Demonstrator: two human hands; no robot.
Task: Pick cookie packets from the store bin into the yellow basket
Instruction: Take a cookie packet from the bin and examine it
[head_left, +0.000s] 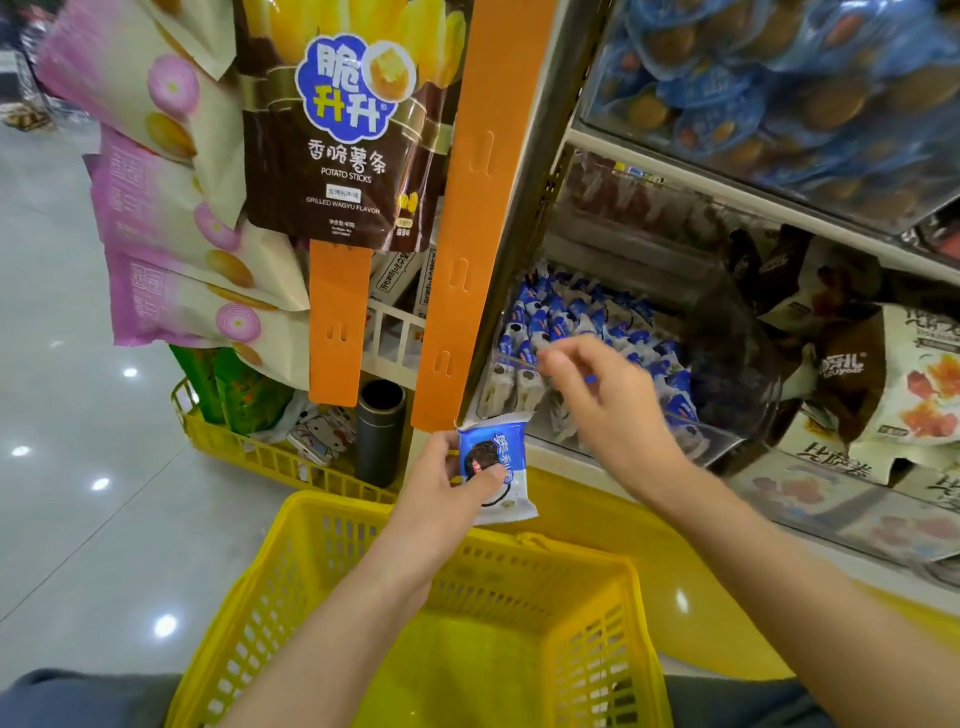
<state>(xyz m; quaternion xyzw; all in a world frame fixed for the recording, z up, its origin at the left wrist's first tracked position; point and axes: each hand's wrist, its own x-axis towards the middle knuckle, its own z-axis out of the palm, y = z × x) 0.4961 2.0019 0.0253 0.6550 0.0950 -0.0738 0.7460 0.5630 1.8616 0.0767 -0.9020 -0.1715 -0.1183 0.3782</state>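
Note:
My left hand (447, 486) grips a blue-and-white cookie packet (500, 470) upright, just above the far rim of the yellow basket (613, 577). The basket sits low in front of me and its floor shows nothing in it. My right hand (605, 402) hovers over the clear store bin (727, 439), which is full of several blue-and-white cookie packets (561, 317). Its fingers are loosely curled with thumb and forefinger close together; I see no packet in them.
An orange hanging strip (483, 208) with snack bags (343, 119) hangs left of the bin. A second yellow basket (249, 447) holding a dark cylinder (379, 431) stands on the floor behind. Brown-and-white snack bags (883, 374) lie to the right; a shelf of blue packs (779, 78) is above.

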